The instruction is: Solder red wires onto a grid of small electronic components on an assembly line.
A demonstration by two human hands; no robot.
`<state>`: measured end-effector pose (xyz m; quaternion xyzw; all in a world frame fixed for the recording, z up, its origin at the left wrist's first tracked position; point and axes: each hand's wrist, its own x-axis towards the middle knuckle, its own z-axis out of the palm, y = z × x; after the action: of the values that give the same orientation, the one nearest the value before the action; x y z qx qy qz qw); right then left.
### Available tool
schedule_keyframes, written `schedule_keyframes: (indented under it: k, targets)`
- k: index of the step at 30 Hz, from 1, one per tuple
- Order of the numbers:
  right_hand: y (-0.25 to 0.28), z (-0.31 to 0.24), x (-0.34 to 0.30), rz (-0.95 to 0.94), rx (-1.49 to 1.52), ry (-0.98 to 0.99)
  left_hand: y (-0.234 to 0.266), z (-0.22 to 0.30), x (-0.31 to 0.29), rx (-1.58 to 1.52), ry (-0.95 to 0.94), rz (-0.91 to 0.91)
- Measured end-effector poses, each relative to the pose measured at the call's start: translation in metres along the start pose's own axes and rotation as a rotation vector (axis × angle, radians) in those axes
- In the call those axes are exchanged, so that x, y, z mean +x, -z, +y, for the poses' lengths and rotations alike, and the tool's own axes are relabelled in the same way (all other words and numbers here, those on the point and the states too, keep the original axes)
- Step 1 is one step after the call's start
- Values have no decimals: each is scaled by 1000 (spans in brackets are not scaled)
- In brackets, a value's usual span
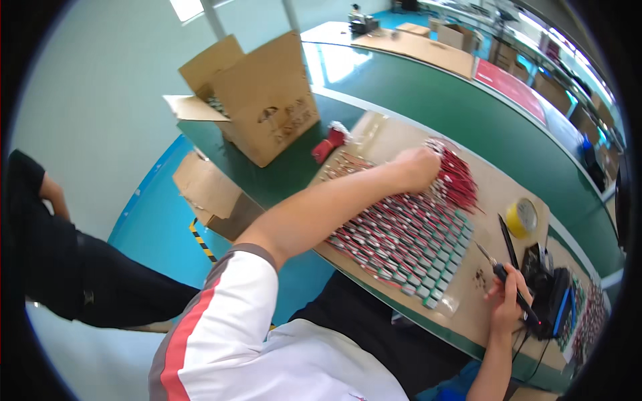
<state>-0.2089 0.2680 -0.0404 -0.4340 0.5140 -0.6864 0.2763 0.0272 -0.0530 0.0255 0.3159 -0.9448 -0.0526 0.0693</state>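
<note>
My left hand (418, 168) reaches across the board to the left edge of a pile of red wires (458, 179) with white connectors. Its fingers are curled, and their tips are hidden, so what they hold does not show. In my right hand (511, 297) is a soldering iron (500, 271), its metal tip pointing up and left over the board. Between the hands lie close rows of small white-and-green circuit boards (431, 264) with red and black wires attached. The brown work board (491, 220) lies beneath all of these.
A yellow tape roll (521, 217) and a black soldering station (552, 301) stand at the right. An open carton (267, 100) and a red wire bundle (331, 142) are at the far left of the green table (264, 184). Another person's dark-clothed legs (127, 284) are at left.
</note>
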Motion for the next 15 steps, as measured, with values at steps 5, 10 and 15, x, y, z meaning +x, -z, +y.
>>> schedule_keyframes:
  k: [5, 10, 15]
  targets:
    - [-1, -6, 0, 15, -93, 5, -19, -11, 4, -75, 14, 78]
    - [-5, -13, 3, -39, -121, 60, -5, -14, -2, -117, 22, 159]
    - [-9, -17, 5, -46, -97, 72, 23, -8, -11, -99, 38, 181]
